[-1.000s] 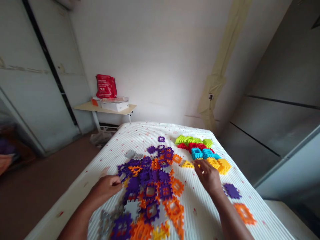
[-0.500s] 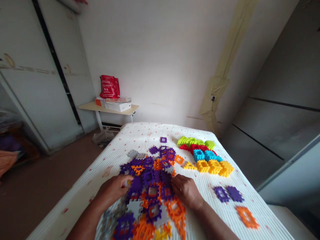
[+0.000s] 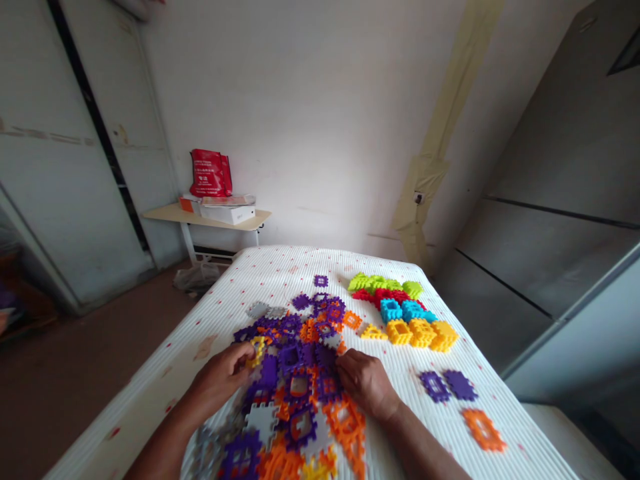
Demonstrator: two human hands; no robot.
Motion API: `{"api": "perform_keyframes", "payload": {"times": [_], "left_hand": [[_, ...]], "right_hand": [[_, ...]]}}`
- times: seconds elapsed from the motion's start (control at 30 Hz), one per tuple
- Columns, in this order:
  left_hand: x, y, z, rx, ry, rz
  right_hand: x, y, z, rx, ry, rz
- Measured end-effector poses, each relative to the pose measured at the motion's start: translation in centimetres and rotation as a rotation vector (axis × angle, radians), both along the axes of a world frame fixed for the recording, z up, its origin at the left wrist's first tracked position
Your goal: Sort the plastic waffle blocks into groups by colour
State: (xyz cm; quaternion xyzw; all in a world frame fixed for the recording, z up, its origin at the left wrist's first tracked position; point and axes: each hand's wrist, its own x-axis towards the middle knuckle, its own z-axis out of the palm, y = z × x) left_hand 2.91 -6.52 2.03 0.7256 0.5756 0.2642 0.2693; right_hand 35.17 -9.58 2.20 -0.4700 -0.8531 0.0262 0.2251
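My left hand [image 3: 227, 370] is at the left side of a mixed pile, thumb and fingers closed on a yellow interlocking building tile [image 3: 258, 351]. My right hand [image 3: 367, 381] rests at the pile's right edge with its fingers curled down against a purple tile [image 3: 327, 357]. Whatever its fingertips may grip is hidden. Between the hands lie overlapping toothed plastic tiles, mostly purple, with orange tiles [image 3: 345, 417] and grey tiles [image 3: 263, 421] among them. Some are solid and others have window-like openings.
Sorted yellow [image 3: 423, 332], blue [image 3: 391, 310], red [image 3: 393, 295] and lime-green tiles [image 3: 377, 283] stand in rows at the right. Nearer lie two purple tiles [image 3: 460, 385] and an orange square tile [image 3: 483, 429]. A side table [image 3: 167, 212] holds a red bag [image 3: 210, 175].
My right hand moved from the yellow row back to the pile's right edge. My left hand reached in and picked up a yellow tile. A purple window tile now shows beside the solid purple one.
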Motion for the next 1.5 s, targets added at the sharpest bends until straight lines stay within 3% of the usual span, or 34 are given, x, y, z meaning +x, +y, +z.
{"api": "perform_keyframes", "payload": {"times": [0.4, 0.63, 0.73, 0.9, 1.03, 1.2, 1.5], "left_hand": [[2.5, -0.7, 1.8, -0.082, -0.457, 0.076], [4.5, -1.3, 1.3, -0.172, -0.633, 0.066], [5.1, -1.4, 0.8, -0.133, -0.626, 0.044], [5.4, -1.8, 1.2, -0.037, -0.452, -0.028], [5.7, -2.0, 2.0, 0.056, -0.306, -0.121], [6.0, -1.9, 1.9, 0.132, -0.282, -0.150], [6.0, -1.6, 1.6, 0.176, -0.317, -0.154]], "right_hand": [[-0.4, -0.1, 0.0, 0.029, 0.031, -0.017], [-2.6, -0.5, 1.1, 0.042, 0.336, 0.036], [-4.1, -0.8, 1.7, -0.012, 0.484, 0.041], [-5.9, -1.3, 2.5, -0.263, 0.652, -0.003], [-6.3, -1.3, 2.5, -0.400, 0.790, 0.010], [-5.9, -1.1, 1.8, -0.640, 0.923, 0.059], [-5.1, -1.3, 1.9, -0.577, 0.822, 0.100]]}}
